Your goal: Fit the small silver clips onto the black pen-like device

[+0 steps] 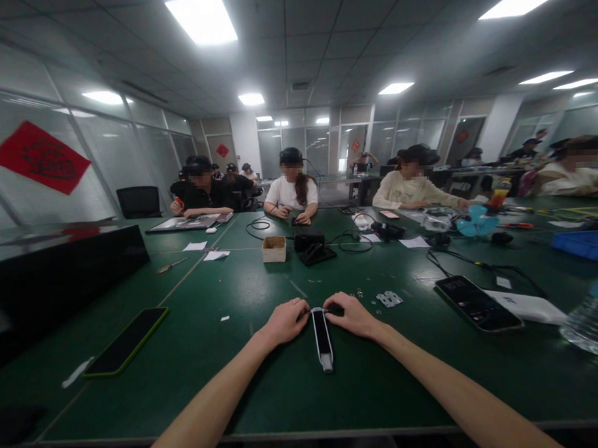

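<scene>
A slim black device with a white rim [322, 337] lies lengthwise on the green table [246, 383], its far end between my hands. My left hand [285, 320] rests curled on the table with its fingertips against the left side of that far end. My right hand [350, 314] is curled the same way on the right side, fingertips pinching the top end. A small metal hinge plate [389, 299] and a few tiny screws [359, 292] lie just beyond my right hand.
A phone in a green case [126, 340] lies left, another black phone [478, 303] on a white box right, with a water bottle [592, 315] and blue tray [584, 245]. A cardboard box [274, 248], cables and a black unit sit mid-table. Several people work at the far side.
</scene>
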Demonstrator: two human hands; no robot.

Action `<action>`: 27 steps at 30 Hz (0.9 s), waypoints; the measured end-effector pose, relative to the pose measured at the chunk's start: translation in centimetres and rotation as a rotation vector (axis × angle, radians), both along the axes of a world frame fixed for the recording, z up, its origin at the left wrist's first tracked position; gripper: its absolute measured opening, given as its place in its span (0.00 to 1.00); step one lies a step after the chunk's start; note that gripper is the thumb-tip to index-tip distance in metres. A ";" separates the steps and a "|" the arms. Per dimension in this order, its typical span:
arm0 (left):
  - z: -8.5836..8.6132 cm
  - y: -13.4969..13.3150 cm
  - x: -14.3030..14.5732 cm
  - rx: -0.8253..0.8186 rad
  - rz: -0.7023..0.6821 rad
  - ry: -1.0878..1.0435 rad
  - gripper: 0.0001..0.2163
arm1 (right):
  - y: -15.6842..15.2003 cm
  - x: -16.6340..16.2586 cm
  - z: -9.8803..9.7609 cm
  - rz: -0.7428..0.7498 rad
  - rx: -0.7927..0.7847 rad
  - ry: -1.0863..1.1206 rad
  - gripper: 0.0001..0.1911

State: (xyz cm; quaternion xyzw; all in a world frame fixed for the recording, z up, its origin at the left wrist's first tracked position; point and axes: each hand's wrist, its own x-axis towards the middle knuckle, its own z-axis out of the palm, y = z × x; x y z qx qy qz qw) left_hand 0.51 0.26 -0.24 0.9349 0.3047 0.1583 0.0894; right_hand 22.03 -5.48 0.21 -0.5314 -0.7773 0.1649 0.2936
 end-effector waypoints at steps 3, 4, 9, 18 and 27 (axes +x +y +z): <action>-0.1 0.1 0.0 0.001 -0.010 -0.006 0.06 | 0.0 0.0 0.1 -0.005 -0.008 -0.008 0.09; -0.1 0.1 0.0 0.001 -0.010 -0.006 0.06 | 0.0 0.0 0.1 -0.007 -0.009 -0.010 0.09; -0.2 0.1 -0.1 -0.001 -0.004 -0.008 0.06 | -0.1 -0.1 0.2 -0.018 -0.003 -0.015 0.08; 0.1 -0.1 0.0 0.021 -0.004 0.010 0.06 | 0.4 0.4 -0.7 -0.001 0.045 -0.027 0.09; -0.1 0.0 -0.1 0.016 0.003 0.001 0.06 | 0.5 0.7 -0.8 0.006 0.048 -0.033 0.09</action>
